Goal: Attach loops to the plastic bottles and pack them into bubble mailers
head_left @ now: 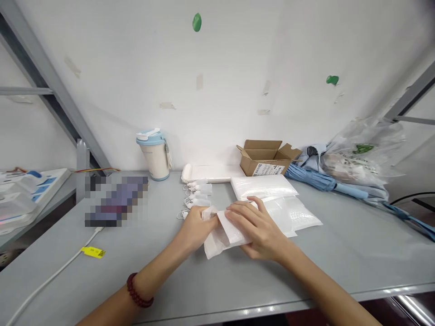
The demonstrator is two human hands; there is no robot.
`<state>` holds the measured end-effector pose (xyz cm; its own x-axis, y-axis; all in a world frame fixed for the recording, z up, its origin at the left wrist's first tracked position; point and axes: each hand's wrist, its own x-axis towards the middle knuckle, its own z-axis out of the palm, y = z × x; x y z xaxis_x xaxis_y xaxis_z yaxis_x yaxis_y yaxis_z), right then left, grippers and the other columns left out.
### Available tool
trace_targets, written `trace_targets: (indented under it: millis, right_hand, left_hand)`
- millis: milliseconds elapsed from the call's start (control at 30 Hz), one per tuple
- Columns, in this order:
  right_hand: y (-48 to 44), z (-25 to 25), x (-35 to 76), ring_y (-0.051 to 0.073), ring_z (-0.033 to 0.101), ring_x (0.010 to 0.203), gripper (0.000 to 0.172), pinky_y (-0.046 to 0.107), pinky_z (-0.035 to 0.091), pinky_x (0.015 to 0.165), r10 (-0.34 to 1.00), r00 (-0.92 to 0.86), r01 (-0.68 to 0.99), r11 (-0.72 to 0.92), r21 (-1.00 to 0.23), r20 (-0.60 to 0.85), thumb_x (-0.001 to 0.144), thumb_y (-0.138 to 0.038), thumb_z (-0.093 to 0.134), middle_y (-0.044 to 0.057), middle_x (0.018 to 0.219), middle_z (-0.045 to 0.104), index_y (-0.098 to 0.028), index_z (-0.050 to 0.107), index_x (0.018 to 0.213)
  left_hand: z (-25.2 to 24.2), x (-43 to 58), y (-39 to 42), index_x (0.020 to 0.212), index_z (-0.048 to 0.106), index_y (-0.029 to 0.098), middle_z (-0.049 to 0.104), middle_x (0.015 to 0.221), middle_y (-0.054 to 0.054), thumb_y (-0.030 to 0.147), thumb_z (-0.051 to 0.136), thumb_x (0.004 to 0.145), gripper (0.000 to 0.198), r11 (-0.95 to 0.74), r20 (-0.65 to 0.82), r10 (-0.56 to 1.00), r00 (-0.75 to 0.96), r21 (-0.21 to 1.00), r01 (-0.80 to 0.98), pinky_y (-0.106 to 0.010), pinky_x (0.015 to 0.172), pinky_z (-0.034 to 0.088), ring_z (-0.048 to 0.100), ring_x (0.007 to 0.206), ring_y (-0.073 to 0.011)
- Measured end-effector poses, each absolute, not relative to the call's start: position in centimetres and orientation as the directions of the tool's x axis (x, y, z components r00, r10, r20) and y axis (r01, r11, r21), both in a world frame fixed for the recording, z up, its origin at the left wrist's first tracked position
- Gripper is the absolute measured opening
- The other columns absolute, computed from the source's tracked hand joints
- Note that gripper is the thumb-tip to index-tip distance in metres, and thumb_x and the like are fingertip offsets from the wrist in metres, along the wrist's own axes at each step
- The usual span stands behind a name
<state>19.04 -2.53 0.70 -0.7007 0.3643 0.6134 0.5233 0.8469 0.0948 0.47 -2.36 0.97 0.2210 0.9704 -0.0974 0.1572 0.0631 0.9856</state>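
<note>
A white translucent pouch [217, 242] is between my hands over the middle of the grey table. My left hand [196, 230] grips its left edge, with the thumb at the opening. The fingers of my right hand [253, 228] are closed on the pouch's right part, over a white flap. Beyond and to the right lie more white padded pouches [265, 185], partly overlapping. Several small white items with looped cords [200, 190] lie in a column behind my left hand. What is inside the held pouch cannot be made out.
Along the wall stand a cream tumbler [157, 158] with a blue lid, a white stack [215, 172] and an open cardboard box [265, 156]. A blue umbrella [316, 179] and a plastic bag [360, 154] lie right. A blurred phone-like object [118, 201] with a cable [56, 274] is left.
</note>
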Motion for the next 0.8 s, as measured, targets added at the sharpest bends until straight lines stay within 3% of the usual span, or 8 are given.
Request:
trace_targets:
  millis: [167,367,467,600,700,800]
  right_hand:
    - [-2.9,0.5,18.8,0.027,0.055,0.104,0.048,0.049,0.038,0.089,0.302,-0.723,0.476,0.87,0.13,0.621,0.07,-0.013,0.046,0.017,0.108,0.063,-0.009,0.049,0.118]
    - [-3.6,0.5,18.5,0.028,0.049,0.12,0.045,0.05,0.039,0.095,0.264,-0.728,0.495,0.841,0.219,0.632,0.073,-0.009,0.046,0.018,0.121,0.059,-0.009,0.052,0.118]
    - [-3.7,0.7,18.4,0.026,0.053,0.114,0.034,0.046,0.042,0.092,0.226,-0.684,0.523,0.815,0.249,0.694,0.078,-0.006,0.046,0.017,0.115,0.063,-0.011,0.057,0.11]
    - [-3.2,0.8,18.7,0.024,0.059,0.101,0.029,0.043,0.043,0.085,0.245,-0.624,0.611,0.745,0.267,0.742,0.082,-0.006,0.048,0.014,0.105,0.066,-0.014,0.058,0.108]
    - [-2.6,0.6,18.9,0.023,0.059,0.096,0.03,0.041,0.043,0.08,0.279,-0.57,0.671,0.701,0.242,0.773,0.084,-0.004,0.046,0.013,0.1,0.066,-0.016,0.058,0.109]
    - [-2.2,0.4,19.0,0.021,0.059,0.09,0.03,0.038,0.042,0.078,0.292,-0.546,0.697,0.679,0.232,0.785,0.083,-0.001,0.044,0.01,0.095,0.066,-0.017,0.058,0.104]
  left_hand:
    - [1.2,0.8,-2.7,0.048,0.034,0.019,0.027,0.051,0.006,0.023,0.057,0.06,0.027,0.022,-0.051,0.987,0.154,0.983,0.184,-0.021,0.045,0.02,0.026,0.051,-0.0081]
    - [1.1,1.2,-3.3,0.045,0.025,0.02,0.022,0.047,0.007,0.025,0.06,0.059,0.038,0.081,-0.091,0.986,0.137,0.993,0.082,-0.021,0.042,0.021,0.023,0.047,-0.0067]
    - [1.1,1.1,-3.3,0.048,0.038,0.018,0.036,0.048,0.005,0.027,0.061,0.064,0.029,0.132,-0.133,0.979,0.157,0.991,0.021,-0.021,0.044,0.03,0.035,0.048,-0.0087]
    - [1.6,0.5,-2.9,0.068,0.059,0.016,0.056,0.06,0.002,0.033,0.063,0.073,0.018,0.226,-0.209,0.959,0.192,0.972,-0.069,-0.023,0.055,0.044,0.053,0.059,-0.0128]
    - [2.0,-0.1,-2.6,0.07,0.06,0.015,0.058,0.06,-0.001,0.042,0.06,0.078,0.029,0.233,-0.188,0.942,0.277,0.962,-0.139,-0.023,0.046,0.041,0.052,0.053,-0.0124]
    - [2.3,-0.4,-2.5,0.067,0.06,0.013,0.056,0.058,-0.002,0.047,0.056,0.081,0.037,0.145,-0.096,0.963,0.251,0.971,-0.188,-0.023,0.042,0.041,0.052,0.05,-0.0124]
